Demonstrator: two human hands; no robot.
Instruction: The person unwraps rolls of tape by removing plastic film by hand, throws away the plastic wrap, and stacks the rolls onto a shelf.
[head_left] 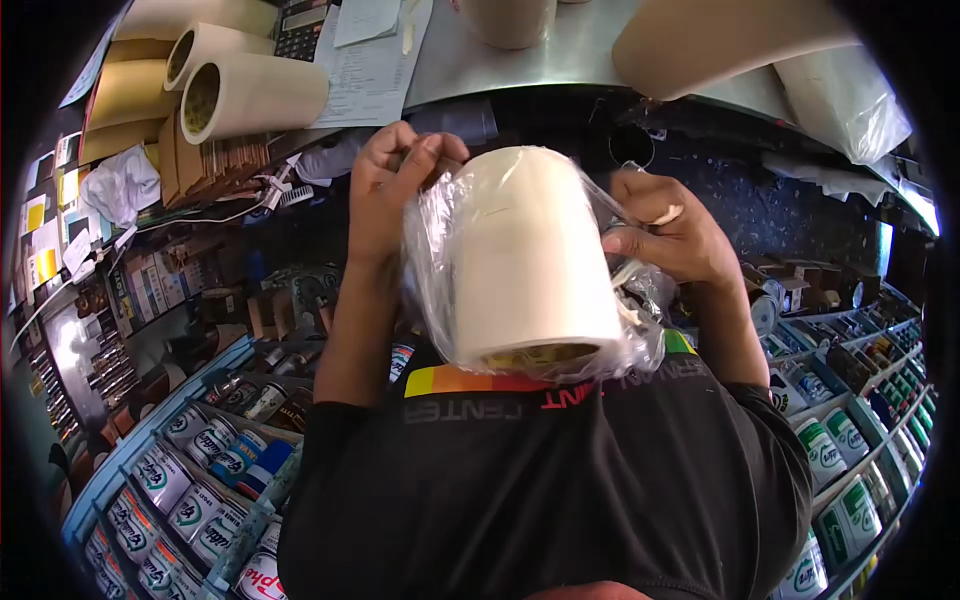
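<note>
A wide cream roll [535, 250], which looks like masking tape, is in front of my chest, one hollow end facing me. Clear plastic wrap [430, 260] hangs loosely around it, bunched along both sides. My left hand [400, 180] is at the roll's upper left, its fingers curled and pinching the edge of the wrap. On the opposite side, my right hand [675, 230] grips the gathered wrap between thumb and fingers. A small cream scrap [667, 214] lies against the right fingers. What supports the roll from below is hidden.
Two similar rolls [265, 95] lie on a cardboard box at upper left. A metal counter [570, 70] ahead carries papers [365, 75], a calculator [302, 35] and more rolls. Shelves of paint cans [200, 510] stand on both sides, with more cans [850, 515] at right.
</note>
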